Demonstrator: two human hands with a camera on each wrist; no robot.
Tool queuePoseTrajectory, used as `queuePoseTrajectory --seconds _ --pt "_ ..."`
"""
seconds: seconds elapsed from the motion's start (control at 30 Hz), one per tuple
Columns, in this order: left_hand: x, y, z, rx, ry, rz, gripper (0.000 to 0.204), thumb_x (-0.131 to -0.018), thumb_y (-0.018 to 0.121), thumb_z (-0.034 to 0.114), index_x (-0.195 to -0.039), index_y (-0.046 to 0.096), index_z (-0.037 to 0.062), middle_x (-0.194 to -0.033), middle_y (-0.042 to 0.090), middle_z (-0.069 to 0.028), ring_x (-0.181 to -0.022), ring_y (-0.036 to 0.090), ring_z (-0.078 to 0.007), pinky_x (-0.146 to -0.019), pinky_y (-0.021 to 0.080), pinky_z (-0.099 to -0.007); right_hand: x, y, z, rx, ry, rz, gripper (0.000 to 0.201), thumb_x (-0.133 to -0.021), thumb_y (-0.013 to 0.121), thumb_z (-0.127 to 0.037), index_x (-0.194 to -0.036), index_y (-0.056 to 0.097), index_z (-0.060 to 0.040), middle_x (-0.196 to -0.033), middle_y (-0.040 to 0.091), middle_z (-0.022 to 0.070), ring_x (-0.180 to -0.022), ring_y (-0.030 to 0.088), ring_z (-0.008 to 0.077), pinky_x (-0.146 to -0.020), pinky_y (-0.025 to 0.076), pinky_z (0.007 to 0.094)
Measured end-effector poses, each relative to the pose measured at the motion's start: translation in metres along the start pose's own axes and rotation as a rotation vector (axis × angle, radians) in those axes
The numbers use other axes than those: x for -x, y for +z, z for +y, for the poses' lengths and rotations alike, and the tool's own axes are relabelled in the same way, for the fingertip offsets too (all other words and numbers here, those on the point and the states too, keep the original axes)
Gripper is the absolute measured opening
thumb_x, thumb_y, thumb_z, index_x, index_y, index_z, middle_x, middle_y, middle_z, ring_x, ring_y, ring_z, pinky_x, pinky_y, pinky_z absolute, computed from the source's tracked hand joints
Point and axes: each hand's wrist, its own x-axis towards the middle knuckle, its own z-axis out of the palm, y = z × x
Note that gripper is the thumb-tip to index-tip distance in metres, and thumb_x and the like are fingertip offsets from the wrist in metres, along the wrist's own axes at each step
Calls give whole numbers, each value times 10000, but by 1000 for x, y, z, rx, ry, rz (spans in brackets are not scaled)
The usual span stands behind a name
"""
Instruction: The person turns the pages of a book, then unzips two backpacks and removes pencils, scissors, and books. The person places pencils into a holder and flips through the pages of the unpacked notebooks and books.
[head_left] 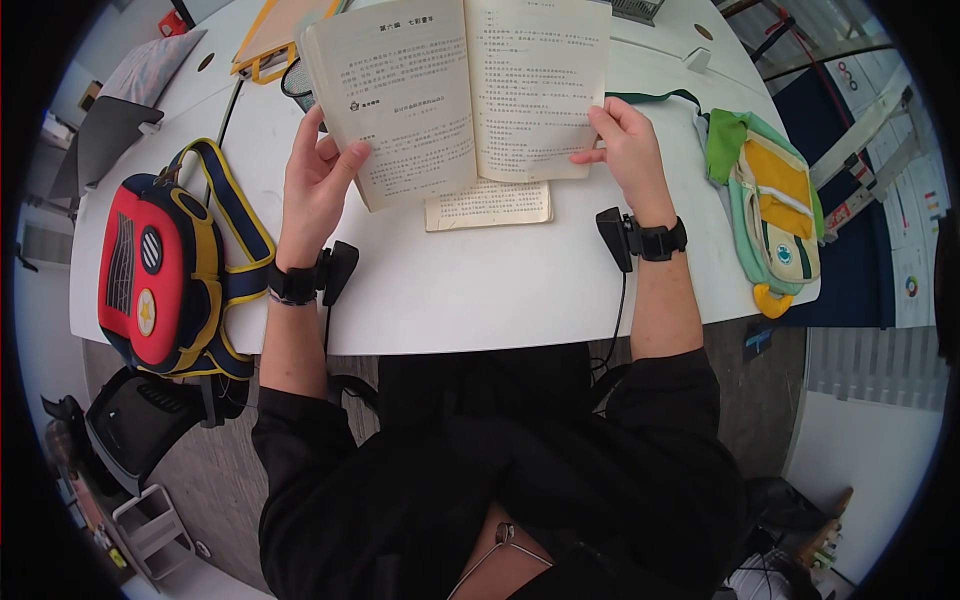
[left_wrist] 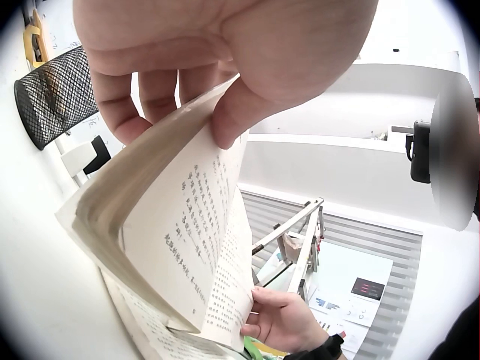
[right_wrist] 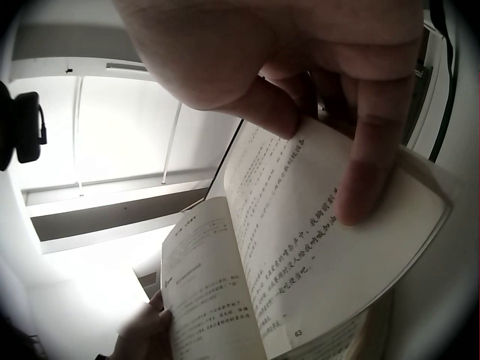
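An open book with printed pages is held up and tilted over the table. My left hand grips its left side, thumb on the page and fingers behind. At the right edge my right hand holds the book, with the thumb and a finger on the page in the right wrist view. The page block is thicker on the left side, as the left wrist view shows. Below the held book a second open book lies on the white table, its upper part hidden.
A red car-shaped backpack with blue and yellow straps lies at the left. On the right is a green and yellow bag. A black mesh pen holder stands behind the book, and a dark laptop is at the far left.
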Motion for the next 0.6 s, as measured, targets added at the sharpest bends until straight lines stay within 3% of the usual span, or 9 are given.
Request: queuePoseTrajectory --seconds 0.6 --pt "2 2 2 38 -26 24 534 -946 579 88 -1405 315 18 -1100 665 -142 -1064 611 -186 -942 459 -335 -3 2 3 -24 15 6 240 -960 478 -155 -933 603 48 -671 474 -8 -575 466 59 -559 570 270"
